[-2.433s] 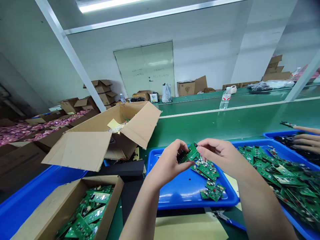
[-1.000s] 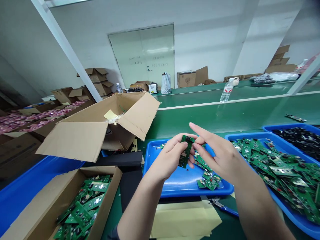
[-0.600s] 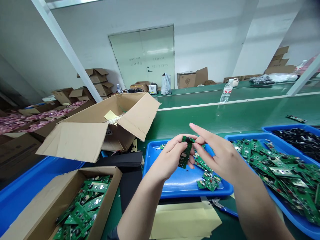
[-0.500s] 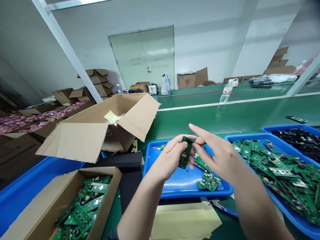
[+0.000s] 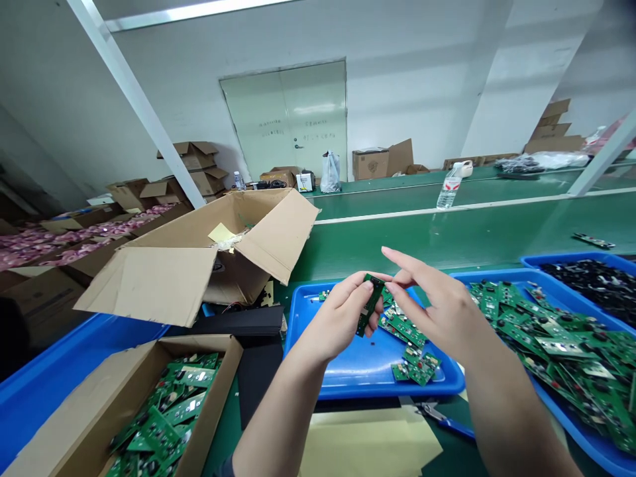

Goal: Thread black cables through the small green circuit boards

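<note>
A narrow green circuit board (image 5: 368, 311) with black parts is held upright and tilted in my left hand (image 5: 342, 317), the thumb across its face and the fingers behind. My right hand (image 5: 437, 305) is at the board's upper right corner, its thumb and a bent finger pinched there while the index finger points out. Whether a small part sits in that pinch is hidden. Both hands are above a blue tray (image 5: 342, 381), where several small green boards (image 5: 417, 364) lie along the right side.
A blue tray of piled boards (image 5: 556, 338) stands on the right, with a tray of black parts (image 5: 591, 281) behind. At left are a carton of boards (image 5: 169, 411) and a large open box (image 5: 199, 271). Blue-handled pliers (image 5: 447, 421) and yellow paper (image 5: 368, 444) lie in front.
The board in my left hand has turned slightly, showing a narrower face. My right index finger has shifted a little to the right. The view has tilted up slightly.
</note>
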A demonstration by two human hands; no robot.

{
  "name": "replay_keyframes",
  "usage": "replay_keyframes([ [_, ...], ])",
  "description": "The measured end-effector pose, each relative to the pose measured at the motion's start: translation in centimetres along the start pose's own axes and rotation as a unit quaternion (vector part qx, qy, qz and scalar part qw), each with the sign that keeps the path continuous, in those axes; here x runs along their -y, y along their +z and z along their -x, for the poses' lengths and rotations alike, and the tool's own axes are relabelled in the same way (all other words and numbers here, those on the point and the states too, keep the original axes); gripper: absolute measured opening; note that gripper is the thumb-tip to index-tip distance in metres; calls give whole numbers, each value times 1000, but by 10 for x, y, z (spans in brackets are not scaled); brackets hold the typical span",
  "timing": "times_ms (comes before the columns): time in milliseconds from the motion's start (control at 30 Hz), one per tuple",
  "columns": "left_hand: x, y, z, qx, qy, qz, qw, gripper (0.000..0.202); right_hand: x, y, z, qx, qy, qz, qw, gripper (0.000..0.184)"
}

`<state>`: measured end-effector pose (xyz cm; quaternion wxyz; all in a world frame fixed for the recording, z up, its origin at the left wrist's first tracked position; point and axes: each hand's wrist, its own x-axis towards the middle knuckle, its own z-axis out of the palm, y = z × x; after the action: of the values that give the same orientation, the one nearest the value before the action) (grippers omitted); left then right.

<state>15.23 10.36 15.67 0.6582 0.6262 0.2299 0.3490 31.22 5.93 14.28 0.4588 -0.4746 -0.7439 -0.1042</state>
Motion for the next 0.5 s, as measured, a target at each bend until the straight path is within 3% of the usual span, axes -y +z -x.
replay_keyframes([
  [200, -1, 1, 2, 2, -23, -7, 1000, 23, -3, -2, 1, -30, -27, 13, 999, 41],
  [300, -1, 2, 4, 8, -28, -40, 999, 31, -5, 0, -2, -52, -57, 25, 997, 43],
  [400, -3, 2, 6, 56, -32, -86, 994, 40, -7, 2, -8, -76, -72, 59, 993, 45],
  [500, -5, -1, 7, 64, -26, -84, 994, 42, -8, -7, -5, -127, -72, 72, 987, 50],
])
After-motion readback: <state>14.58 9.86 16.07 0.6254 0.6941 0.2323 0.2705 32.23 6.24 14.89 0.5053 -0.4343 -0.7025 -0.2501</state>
